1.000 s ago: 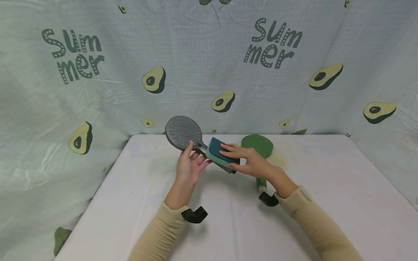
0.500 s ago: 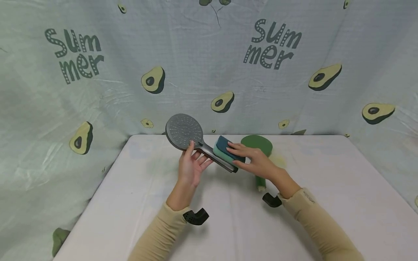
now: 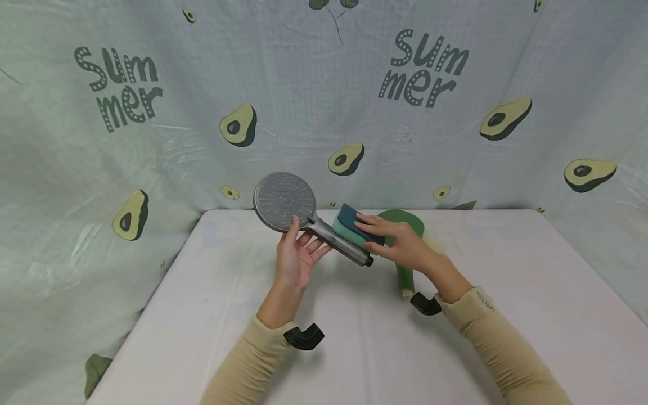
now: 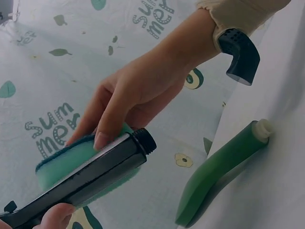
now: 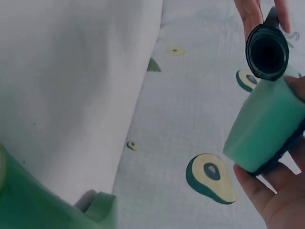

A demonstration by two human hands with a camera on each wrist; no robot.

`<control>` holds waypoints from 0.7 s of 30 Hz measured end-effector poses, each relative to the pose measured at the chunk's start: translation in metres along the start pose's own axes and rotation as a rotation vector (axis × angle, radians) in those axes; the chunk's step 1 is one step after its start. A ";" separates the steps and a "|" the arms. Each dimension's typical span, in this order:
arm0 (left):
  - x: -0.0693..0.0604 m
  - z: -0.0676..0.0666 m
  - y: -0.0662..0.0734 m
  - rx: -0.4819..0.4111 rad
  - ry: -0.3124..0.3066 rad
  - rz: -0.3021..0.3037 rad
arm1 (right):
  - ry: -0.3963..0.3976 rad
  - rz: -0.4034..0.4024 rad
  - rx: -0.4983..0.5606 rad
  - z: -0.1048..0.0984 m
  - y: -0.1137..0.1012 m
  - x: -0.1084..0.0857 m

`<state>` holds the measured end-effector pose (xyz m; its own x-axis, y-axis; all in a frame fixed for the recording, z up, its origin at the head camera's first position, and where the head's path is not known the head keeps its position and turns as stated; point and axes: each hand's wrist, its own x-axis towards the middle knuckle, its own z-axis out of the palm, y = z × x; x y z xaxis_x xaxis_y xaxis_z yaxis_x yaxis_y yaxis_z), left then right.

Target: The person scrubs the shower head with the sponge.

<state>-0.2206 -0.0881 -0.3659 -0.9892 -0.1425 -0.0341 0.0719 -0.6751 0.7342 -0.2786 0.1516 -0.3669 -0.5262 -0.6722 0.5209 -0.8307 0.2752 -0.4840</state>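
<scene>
A grey shower head [image 3: 284, 201] with a round nozzle face is held up above the table, its handle [image 3: 341, 241] slanting down to the right. My left hand [image 3: 295, 264] grips it near the neck, thumb on the front and fingers behind. My right hand [image 3: 402, 242] holds a sponge [image 3: 354, 228], light green with a dark blue scouring side. In the right wrist view the sponge's green side [image 5: 267, 121] touches the handle near its threaded end [image 5: 268, 51]. The left wrist view shows the right fingers [image 4: 112, 117] around the sponge behind the handle.
A green shower head [image 3: 405, 278] lies on the white-covered table [image 3: 243, 337] behind my right hand, partly hidden by it. A curtain [image 3: 304, 112] with avocado and "summer" prints hangs at the back and sides. Black curved pieces [image 3: 304, 336] sit at both wrists.
The sponge has slid along the handle, away from the neck toward the threaded end, with my right hand moving right. The shower head has risen slightly and turned a little in my left hand.
</scene>
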 end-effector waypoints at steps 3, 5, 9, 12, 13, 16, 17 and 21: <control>-0.001 0.001 -0.005 0.007 -0.032 -0.011 | 0.009 -0.027 -0.025 0.002 -0.004 0.002; -0.001 0.001 -0.009 0.012 -0.040 -0.011 | -0.013 -0.073 -0.041 0.005 -0.007 0.003; 0.000 0.002 -0.012 0.020 -0.031 -0.012 | -0.028 -0.105 -0.031 0.010 -0.010 0.006; 0.000 0.002 -0.012 0.021 -0.030 -0.011 | 0.015 -0.061 -0.033 0.013 -0.010 0.007; -0.001 0.002 -0.013 0.019 -0.033 -0.012 | 0.036 -0.047 -0.044 0.014 -0.009 0.008; -0.002 0.002 -0.013 0.017 -0.041 -0.012 | 0.076 -0.033 -0.098 0.018 -0.011 0.008; -0.002 0.002 -0.014 0.013 -0.040 -0.013 | 0.084 -0.043 -0.113 0.019 -0.012 0.009; -0.002 0.003 -0.012 0.007 -0.042 -0.002 | 0.084 -0.102 -0.103 0.020 -0.014 0.007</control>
<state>-0.2202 -0.0778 -0.3728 -0.9939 -0.1103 -0.0067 0.0694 -0.6706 0.7386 -0.2669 0.1293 -0.3698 -0.4482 -0.6413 0.6228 -0.8924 0.2809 -0.3530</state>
